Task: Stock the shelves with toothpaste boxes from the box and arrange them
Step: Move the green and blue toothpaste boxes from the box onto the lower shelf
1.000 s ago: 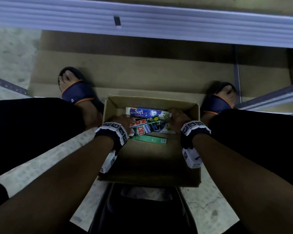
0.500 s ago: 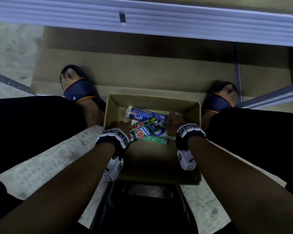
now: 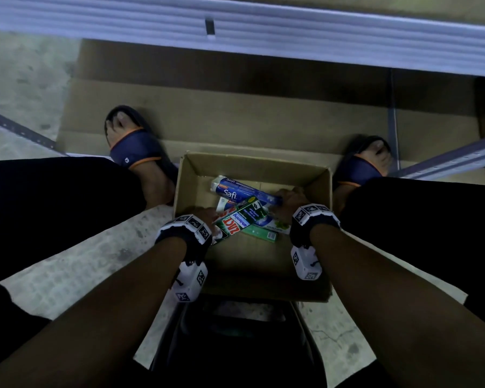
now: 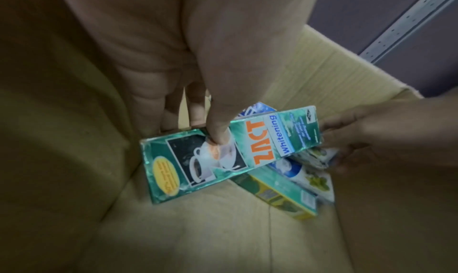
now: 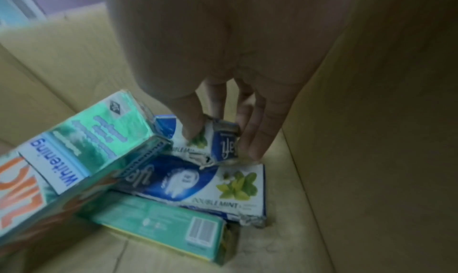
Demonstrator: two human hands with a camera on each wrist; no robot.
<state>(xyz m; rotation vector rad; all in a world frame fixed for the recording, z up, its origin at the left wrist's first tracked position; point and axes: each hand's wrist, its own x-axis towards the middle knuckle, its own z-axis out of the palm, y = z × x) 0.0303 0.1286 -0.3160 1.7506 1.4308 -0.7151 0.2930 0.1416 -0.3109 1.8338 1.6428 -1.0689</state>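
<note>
Left hand (image 4: pixel 198 81) now pinches the green Zact box (image 4: pixel 230 153), tilted up off the pile; right hand (image 5: pixel 223 101) pinches the blue Safi box (image 3: pixel 244 191) end. Both still inside the cardboard box (image 3: pixel 185 186), so pickup underway, nothing shelved yet.

Head view: we look steeply down from above into the cardboard box (image 3: pixel 252 169) at twelve o'clock; both wrist views sit close inside it, sharing the green Zact carton (image 4: pixel 223 155).

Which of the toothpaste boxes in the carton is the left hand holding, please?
The green Zact whitening box on top of the pile: the left hand has its thumb pressed on the face. The blue Safi boxes and the plain green box lie beneath or beside it.
</note>
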